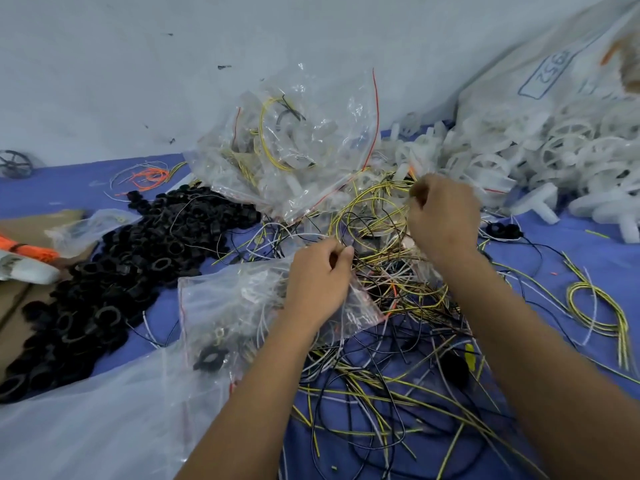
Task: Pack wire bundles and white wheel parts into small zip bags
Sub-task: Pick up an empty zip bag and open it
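Head view: we're gathering a wire bundle; our right hand [441,216] pinches yellow wires [374,206] mid-worktop, and our left hand [317,278] pinches strands over a zip bag [242,306]. White wheel parts [554,161] are heaped at the far right edge. Next, we'd judge: coil the loop, then bag it.

Parts-packing workshop: heaped wheels [554,157], loose wires [381,393]

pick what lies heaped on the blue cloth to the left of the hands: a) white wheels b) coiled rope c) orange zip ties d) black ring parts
d: the heap of black ring parts spreads over the blue cloth left of the left hand, while the white wheel parts pile up at the far right.
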A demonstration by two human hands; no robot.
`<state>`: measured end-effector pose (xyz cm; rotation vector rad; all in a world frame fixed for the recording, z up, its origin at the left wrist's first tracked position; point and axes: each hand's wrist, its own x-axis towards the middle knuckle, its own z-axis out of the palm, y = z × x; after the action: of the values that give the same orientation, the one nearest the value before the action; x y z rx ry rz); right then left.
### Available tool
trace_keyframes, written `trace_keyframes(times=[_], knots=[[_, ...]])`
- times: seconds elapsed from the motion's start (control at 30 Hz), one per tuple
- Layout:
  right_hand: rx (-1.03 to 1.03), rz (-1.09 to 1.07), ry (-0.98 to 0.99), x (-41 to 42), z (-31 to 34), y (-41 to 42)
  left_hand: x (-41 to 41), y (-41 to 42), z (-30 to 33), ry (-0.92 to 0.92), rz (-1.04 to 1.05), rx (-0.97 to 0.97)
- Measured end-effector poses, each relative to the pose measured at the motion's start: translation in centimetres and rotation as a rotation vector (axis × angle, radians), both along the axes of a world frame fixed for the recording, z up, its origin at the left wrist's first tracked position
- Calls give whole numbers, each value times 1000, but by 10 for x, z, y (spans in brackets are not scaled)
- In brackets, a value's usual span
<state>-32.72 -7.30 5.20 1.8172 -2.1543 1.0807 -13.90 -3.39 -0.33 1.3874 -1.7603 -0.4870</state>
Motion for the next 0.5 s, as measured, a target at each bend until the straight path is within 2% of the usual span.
trace_keyframes(times=[0.13, 0.2, 0.5], knots=[[395, 178, 280, -20, 9, -27, 0, -1, -2, -13, 1, 30], [514, 284, 353, -26, 6, -31, 0, -2, -2, -16, 5, 34], [361, 378, 261, -37, 3, -17, 0, -1, -2, 0, 7, 50]])
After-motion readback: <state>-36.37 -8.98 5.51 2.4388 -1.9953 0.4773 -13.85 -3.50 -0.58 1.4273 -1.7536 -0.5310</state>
